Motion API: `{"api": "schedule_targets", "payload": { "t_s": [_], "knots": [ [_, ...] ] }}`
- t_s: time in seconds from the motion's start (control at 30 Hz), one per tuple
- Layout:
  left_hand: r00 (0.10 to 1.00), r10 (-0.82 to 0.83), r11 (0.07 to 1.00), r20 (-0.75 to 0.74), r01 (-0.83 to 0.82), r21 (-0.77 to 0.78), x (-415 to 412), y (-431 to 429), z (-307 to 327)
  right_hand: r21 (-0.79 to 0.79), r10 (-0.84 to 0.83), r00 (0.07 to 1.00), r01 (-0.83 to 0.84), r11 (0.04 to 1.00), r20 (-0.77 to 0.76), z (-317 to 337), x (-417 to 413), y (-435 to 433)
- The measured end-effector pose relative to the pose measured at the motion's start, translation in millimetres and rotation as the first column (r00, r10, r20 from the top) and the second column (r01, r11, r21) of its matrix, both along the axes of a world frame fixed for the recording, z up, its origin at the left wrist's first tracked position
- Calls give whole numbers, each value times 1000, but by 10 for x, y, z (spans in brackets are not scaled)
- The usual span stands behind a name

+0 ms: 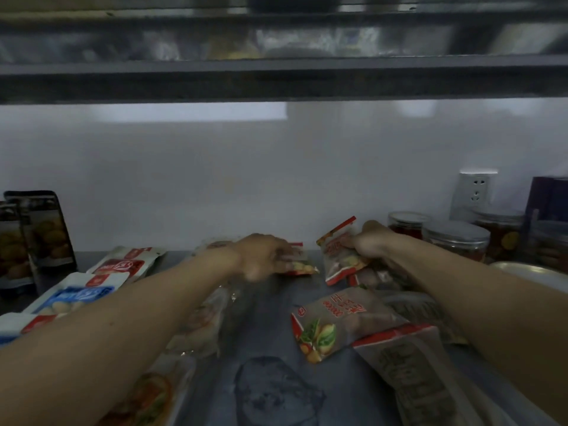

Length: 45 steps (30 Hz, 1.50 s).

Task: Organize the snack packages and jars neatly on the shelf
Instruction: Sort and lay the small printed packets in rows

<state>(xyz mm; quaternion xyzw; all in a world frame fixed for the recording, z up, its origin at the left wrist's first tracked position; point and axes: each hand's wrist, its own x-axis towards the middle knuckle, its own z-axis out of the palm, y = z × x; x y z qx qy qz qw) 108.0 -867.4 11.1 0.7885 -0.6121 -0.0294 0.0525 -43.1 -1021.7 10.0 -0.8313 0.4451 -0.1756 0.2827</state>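
Observation:
Both my arms reach deep onto a dark grey shelf (264,315). My left hand (261,256) lies palm down on a small red-edged snack packet (299,265) near the back wall, fingers closed over it. My right hand (368,241) grips another red-edged packet (338,250) and holds it tilted up off the shelf. A larger clear packet with a fruit picture (332,324) lies under my right forearm. Blue-and-white packets (76,298) and red-and-white ones (123,264) lie at the left. Clear jars with grey lids (455,241) stand at the back right.
Two dark stand-up pouches (33,238) lean at the far left. A wall socket (475,192) sits on the white back wall, with a purple box (547,204) beside it. A metal shelf rail (276,75) runs overhead. A clear wrapper (276,392) lies at the front.

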Motion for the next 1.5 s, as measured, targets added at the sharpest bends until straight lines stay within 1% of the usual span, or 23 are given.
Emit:
{"api": "schedule_targets", "payload": {
  "t_s": [0.07, 0.1, 0.2, 0.3, 0.33, 0.53, 0.67, 0.77, 0.8, 0.9, 0.93, 1.0, 1.3, 1.4, 1.5],
  "knots": [
    [999, 26, 998, 24, -24, -63, 33, -79, -32, -65, -11, 996, 5, 998, -90, -21, 34, 2],
    [999, 39, 998, 23, -38, -48, 39, -126, -59, -103, -19, 991, 6, 995, -131, -34, 58, 4],
    [998, 55, 996, 10, -55, 69, 34, -260, -152, -239, -43, 969, -18, 971, -245, -59, 119, 33],
    [999, 48, 993, 15, -50, 105, 63, -318, -192, -410, -120, 916, -52, 911, -382, -102, 117, 56],
    [999, 42, 993, 15, -43, 111, 83, -317, -199, -446, -149, 899, -56, 893, -412, -123, 111, 53],
    [999, 9, 994, -36, -5, 108, 127, -283, -217, -554, -222, 863, -78, 829, -454, -182, 112, 26],
    [998, -8, 996, -60, 14, 90, 118, -301, -227, -576, -223, 858, -100, 811, -462, -180, 111, 15],
    [998, -25, 996, -59, 30, 85, 87, -318, -234, -590, -193, 891, -99, 802, -412, -152, 90, -5],
    [998, -30, 996, -57, 35, 80, 78, -325, -233, -560, -148, 903, -116, 820, -404, -147, 87, -31],
    [998, -41, 997, -55, 45, 70, 52, -346, -230, -378, 51, 905, -227, 897, -422, -176, 101, -156],
    [998, -44, 997, -53, 48, 68, 42, -357, -233, -342, 92, 897, -258, 904, -433, -194, 103, -191],
    [998, -48, 997, -51, 51, 64, 27, -379, -239, -311, 123, 890, -279, 909, -439, -225, 95, -223],
    [999, -22, 998, -37, 24, 53, -2, -374, -262, -294, 124, 920, -244, 924, -373, -251, 77, -213],
    [999, -1, 1000, -37, 2, 17, -51, -339, -211, -331, 108, 945, -213, 919, -309, -125, -15, -70],
    [999, -36, 998, -16, 35, -54, -170, -217, -90, -417, 122, 960, -222, 882, -253, 75, -130, 146]
  ]
}}
